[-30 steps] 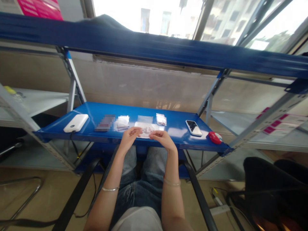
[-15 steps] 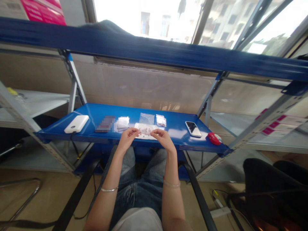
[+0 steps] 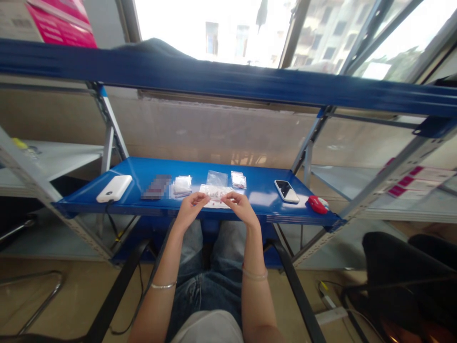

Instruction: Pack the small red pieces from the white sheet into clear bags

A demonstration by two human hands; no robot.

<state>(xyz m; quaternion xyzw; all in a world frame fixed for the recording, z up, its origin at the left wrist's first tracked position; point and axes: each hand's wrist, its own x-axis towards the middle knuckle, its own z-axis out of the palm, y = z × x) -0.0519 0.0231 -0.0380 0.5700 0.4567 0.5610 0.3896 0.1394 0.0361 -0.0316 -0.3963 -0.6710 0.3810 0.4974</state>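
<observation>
My left hand [image 3: 192,208] pinches the left side of a small clear plastic bag [image 3: 215,194] with thumb and fingertips. On the opposite side, my right hand [image 3: 242,208] grips it the same way. Small dark pieces show in or behind the bag; they are too small to name. Beneath it lies a white sheet [image 3: 203,189] with a few reddish-brown bits near its front edge. Just beyond rests another clear bag [image 3: 217,178], flat on the blue table [image 3: 257,206]. Stacks of small bags sit on the left [image 3: 182,186] and on the right [image 3: 238,179].
A white power bank [image 3: 114,188] with a cable stands at the table's left end, beside a blurred-out dark item [image 3: 156,187]. On the right are a phone [image 3: 286,191] and a red-and-white object [image 3: 318,205]. A blue shelf beam [image 3: 228,78] crosses above the table.
Both hands keep their pinch on the bag and have barely moved. The dark pieces show less plainly through the plastic now. The view has shifted slightly.
</observation>
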